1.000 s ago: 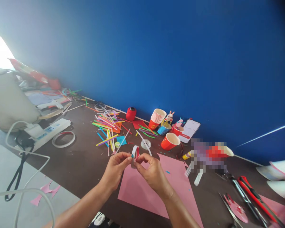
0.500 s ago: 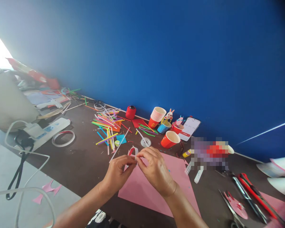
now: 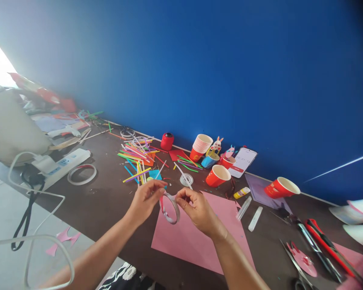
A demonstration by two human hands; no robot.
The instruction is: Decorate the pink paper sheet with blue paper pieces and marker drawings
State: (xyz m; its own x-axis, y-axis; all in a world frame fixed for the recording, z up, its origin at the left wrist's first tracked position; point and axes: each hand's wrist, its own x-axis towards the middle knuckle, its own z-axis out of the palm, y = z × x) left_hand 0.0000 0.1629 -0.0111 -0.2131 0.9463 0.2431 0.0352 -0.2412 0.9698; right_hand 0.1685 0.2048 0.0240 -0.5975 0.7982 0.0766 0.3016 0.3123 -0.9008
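A roll of tape (image 3: pixel 176 213) with a pink-red inner side hangs between my hands, over a pink paper sheet (image 3: pixel 193 241) on the dark table. My right hand (image 3: pixel 198 209) pinches at the roll's upper right edge, thumb and fingers together. My left hand (image 3: pixel 147 199) is at the roll's upper left, with thumb and index finger close together; a thin white strip seems to run up near its fingertips. What exactly its fingertips grip is too small to tell.
Behind my hands lie colourful sticks (image 3: pixel 137 155), a small tape roll (image 3: pixel 186 179) and red paper cups (image 3: pixel 218 176). A phone (image 3: pixel 243 162) leans near the wall. Scissors (image 3: pixel 296 264) and a red-handled tool (image 3: pixel 328 245) lie at right; a power strip (image 3: pixel 66 163) is at left.
My hands have moved apart from each other. The tape roll now shows more fully between them, lower and turned. The blurred patch at the right has gone, showing a red cup on purple sheets.
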